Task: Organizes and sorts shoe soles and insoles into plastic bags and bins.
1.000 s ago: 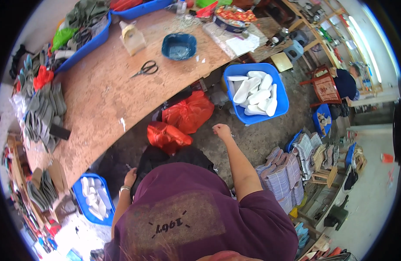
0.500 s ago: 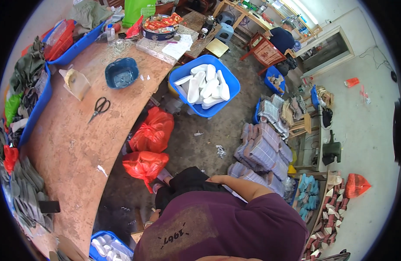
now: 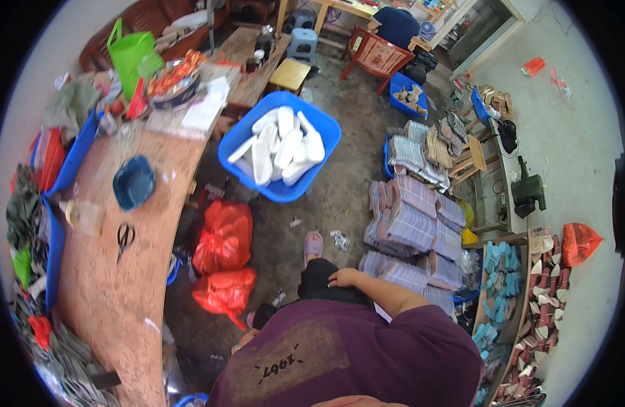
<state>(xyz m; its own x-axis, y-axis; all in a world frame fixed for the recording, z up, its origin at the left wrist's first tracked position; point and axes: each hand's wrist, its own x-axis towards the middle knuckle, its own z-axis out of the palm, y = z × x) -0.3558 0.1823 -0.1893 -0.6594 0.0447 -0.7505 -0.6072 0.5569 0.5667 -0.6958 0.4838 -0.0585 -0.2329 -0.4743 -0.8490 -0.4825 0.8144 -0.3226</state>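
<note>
My right hand [image 3: 343, 277] rests on the thigh of my black trousers [image 3: 324, 281], its fingers laid over the cloth and holding nothing. Only a small part of my left hand [image 3: 245, 338] shows beside my purple shirt; its fingers are hidden. A pink slipper [image 3: 313, 245] on my foot stands on the floor just beyond my knee. Two knotted red plastic bags [image 3: 222, 237] lie left of my legs. Farther ahead, a blue tub [image 3: 280, 192] holds several white shoe-shaped pieces [image 3: 286, 146].
Along the left runs a wooden table [image 3: 132, 298] with black scissors [image 3: 125, 241] and a dark blue basin [image 3: 134, 183]. Stacks of striped slippers [image 3: 411, 227] stand on the right, before a rack of blue and maroon footwear [image 3: 497, 271]. A person [image 3: 396, 27] sits at the back.
The view has shifted, and the table and tub sit farther left. My foot has come forward into view past my knee. My right hand stays on my thigh.
</note>
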